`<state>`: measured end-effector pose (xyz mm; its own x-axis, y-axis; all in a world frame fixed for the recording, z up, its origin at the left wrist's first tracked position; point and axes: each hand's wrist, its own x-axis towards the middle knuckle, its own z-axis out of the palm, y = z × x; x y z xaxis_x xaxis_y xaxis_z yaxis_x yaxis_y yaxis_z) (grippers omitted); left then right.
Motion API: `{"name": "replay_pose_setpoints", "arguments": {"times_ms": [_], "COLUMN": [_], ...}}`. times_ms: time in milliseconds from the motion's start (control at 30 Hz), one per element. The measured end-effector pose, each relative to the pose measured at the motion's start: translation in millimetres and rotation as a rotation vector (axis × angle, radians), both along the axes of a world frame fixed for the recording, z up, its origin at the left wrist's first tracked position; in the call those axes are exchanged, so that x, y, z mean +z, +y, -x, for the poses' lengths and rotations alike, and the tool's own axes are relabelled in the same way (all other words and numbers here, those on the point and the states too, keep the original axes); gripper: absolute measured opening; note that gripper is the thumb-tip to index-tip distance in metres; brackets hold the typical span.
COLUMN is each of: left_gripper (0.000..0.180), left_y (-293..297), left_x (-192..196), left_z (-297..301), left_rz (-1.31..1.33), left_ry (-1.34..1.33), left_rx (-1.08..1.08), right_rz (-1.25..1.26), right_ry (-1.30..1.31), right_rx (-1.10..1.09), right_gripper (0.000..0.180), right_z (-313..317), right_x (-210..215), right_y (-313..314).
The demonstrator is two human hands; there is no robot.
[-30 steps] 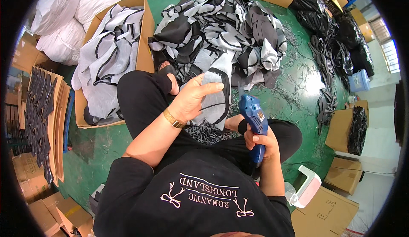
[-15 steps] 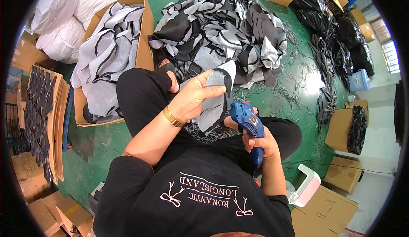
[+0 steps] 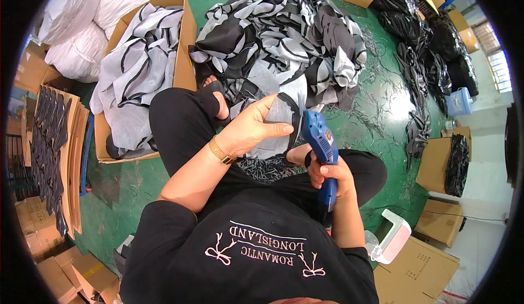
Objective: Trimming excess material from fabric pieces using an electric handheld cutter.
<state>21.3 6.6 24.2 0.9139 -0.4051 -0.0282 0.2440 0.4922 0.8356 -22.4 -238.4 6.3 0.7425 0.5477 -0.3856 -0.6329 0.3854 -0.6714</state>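
Note:
My left hand (image 3: 256, 125) pinches a light grey fabric piece (image 3: 277, 138) with a dark edge, thumb on top and fingers mostly hidden beneath. A blue handheld power tool (image 3: 323, 145) sits in my right hand (image 3: 334, 175), fingers wrapped round its grip. The tool's head points up and away, just right of the fabric's dark edge; whether they touch I cannot tell. Beyond my hands, a large heap of grey and black fabric pieces (image 3: 284, 47) lies on the floor. Dark thread trimmings (image 3: 267, 171) are scattered below the held piece.
At the left stands a cardboard box (image 3: 186, 47) filled with similar fabric, near white sacks (image 3: 76, 50). Black plastic bags (image 3: 401, 22), a blue-lidded tub (image 3: 459, 103) and cartons line the right. A white and pink appliance (image 3: 394, 237) stands near my right elbow.
The blue tool has shifted slightly right and turned more upright. My left hand has moved a little nearer, and the fabric's upper tip has dropped.

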Motion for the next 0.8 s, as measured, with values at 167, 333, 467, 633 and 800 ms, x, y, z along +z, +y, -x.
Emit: {"name": "replay_pose_setpoints", "arguments": {"times_ms": [167,333,467,633,800], "left_gripper": [0.027,0.017,0.013,0.01,0.013], "left_y": [2,6,3,4,3], "left_x": [-10,-25,-17,-23,-19], "left_z": [-4,-7,-7,-11,-11], "left_rz": [0.067,0.086,0.167,0.206,0.149], "left_ry": [0.087,0.191,0.332,0.347,0.23], "left_rx": [0.097,0.19,0.248,0.265,0.343], "right_rz": [0.379,0.485,0.583,0.861,1.03], "right_ry": [-0.238,-0.319,-0.341,-0.539,-0.698], "right_rx": [-0.19,-0.231,-0.181,-0.139,-0.077], "right_gripper": [0.046,0.046,0.043,0.038,0.039], "right_z": [-13,-3,11,24,27], "right_x": [10,18,25,22,29], "right_y": [-1,-7,-7,-5,-1]}}
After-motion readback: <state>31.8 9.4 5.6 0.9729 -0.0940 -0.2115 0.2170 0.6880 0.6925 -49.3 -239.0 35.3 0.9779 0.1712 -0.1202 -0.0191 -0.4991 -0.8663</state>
